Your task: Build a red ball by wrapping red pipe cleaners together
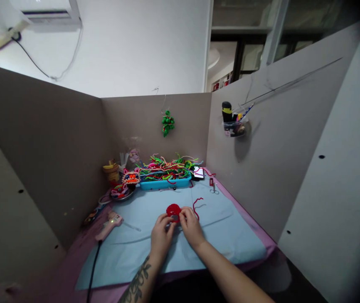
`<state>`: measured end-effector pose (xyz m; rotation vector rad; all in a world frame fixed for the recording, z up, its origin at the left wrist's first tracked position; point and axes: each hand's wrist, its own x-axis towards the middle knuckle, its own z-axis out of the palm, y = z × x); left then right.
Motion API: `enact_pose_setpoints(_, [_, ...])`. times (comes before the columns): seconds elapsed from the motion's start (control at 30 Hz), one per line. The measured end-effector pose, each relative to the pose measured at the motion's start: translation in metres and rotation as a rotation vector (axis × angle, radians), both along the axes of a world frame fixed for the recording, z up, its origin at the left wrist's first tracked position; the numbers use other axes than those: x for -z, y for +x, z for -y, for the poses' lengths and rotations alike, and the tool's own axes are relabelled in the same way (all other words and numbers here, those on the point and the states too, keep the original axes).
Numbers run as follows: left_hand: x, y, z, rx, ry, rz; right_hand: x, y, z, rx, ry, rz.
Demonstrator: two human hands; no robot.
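Both my hands meet over a light blue mat (224,235) in the middle of the table. My left hand (161,235) and my right hand (191,227) pinch a small round red pipe-cleaner piece (173,210) from either side, fingers curled closed on it. A loose red strand (196,205) trails from the piece just right of my right hand.
A blue tray (164,183) piled with several coloured pipe cleaners stands at the back. A pink glue gun (109,225) with a black cord lies at left. Small scissors (213,185) lie back right. Brown partition walls (56,151) enclose the table; a cup of pens (234,124) hangs on the right wall.
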<state>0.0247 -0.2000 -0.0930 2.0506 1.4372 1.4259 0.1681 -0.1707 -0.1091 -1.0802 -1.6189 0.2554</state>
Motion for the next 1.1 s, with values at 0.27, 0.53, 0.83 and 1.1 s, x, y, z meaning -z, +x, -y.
enact_pose_setpoints(0.27, [-0.004, 0.004, 0.007, -0.085, 0.155, -0.123, -0.005, -0.01, 0.005, 0.017, -0.003, 0.072])
enact_pose_setpoints(0.53, [-0.001, 0.002, 0.004, -0.253, 0.108, -0.267, -0.008, -0.01, 0.012, -0.115, 0.038, 0.115])
enact_pose_setpoints(0.83, [0.001, -0.004, -0.004, -0.112, 0.099, 0.002, -0.01, -0.009, 0.015, -0.199, 0.037, 0.114])
enact_pose_setpoints(1.1, [0.001, -0.009, -0.006, -0.104, 0.062, 0.152, -0.008, -0.007, 0.011, -0.078, 0.049, 0.104])
